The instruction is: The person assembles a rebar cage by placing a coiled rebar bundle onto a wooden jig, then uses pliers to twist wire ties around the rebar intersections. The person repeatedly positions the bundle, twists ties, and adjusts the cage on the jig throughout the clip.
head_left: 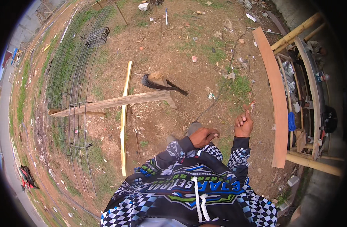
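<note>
My right hand (244,124) is raised in front of me, fingers curled around a thin stick-like thing with a reddish tip (251,105). My left hand (203,136) sits lower, close to my chest, with its fingers closed; whether it holds anything is hidden. A thin dark cord (219,96) runs across the dirt from near my hands toward the far ground. My shoes (194,128) show just below the left hand.
Two long wooden planks cross on the dirt: a grey one (113,102) and a pale one (123,117). Steel rebar cages (78,87) lie at left. A curved board (275,90) and bamboo poles (294,32) frame a structure at right. A bundle of black wire (158,85) rests on a block.
</note>
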Tool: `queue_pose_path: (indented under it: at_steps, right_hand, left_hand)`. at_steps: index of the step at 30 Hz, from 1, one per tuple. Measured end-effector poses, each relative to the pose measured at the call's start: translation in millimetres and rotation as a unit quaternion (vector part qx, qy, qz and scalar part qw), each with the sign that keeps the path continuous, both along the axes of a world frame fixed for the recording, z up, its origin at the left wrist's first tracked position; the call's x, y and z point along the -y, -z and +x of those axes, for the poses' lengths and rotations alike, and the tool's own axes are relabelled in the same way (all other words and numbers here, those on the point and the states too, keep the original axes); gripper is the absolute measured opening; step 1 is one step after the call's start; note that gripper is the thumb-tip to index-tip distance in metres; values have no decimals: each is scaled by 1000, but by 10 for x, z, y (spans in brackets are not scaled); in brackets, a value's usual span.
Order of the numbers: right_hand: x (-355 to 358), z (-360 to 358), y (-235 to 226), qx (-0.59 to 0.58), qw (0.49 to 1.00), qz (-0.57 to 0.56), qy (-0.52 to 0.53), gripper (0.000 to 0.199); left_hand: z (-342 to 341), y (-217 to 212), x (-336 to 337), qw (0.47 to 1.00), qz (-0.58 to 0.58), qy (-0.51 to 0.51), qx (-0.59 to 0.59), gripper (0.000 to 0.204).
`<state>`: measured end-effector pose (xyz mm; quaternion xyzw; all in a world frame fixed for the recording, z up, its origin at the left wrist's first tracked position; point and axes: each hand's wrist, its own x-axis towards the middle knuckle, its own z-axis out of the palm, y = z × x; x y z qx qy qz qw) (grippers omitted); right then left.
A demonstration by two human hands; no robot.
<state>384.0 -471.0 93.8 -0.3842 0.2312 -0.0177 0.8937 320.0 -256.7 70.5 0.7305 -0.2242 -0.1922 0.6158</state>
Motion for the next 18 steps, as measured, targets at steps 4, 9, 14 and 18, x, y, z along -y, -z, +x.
queue_pose_path:
  at_steps: [4,9,14,18]
  right_hand:
    - [655,45,254,9,985,-3,174,35]
    - [1021,556,441,-41,965,-154,207,36]
    - [1949,1352,916,-76,957,-68,270,31]
    - [2377,2192,717,-102,962,-51,248,23]
  left_hand:
    - [206,297,289,993,-22,113,-7,26]
    - [1000,489,571,976,101,190,36,20]
    - [2178,729,1133,959,225,118,124,16]
    - [3151,307,1340,988,98,34,113,15]
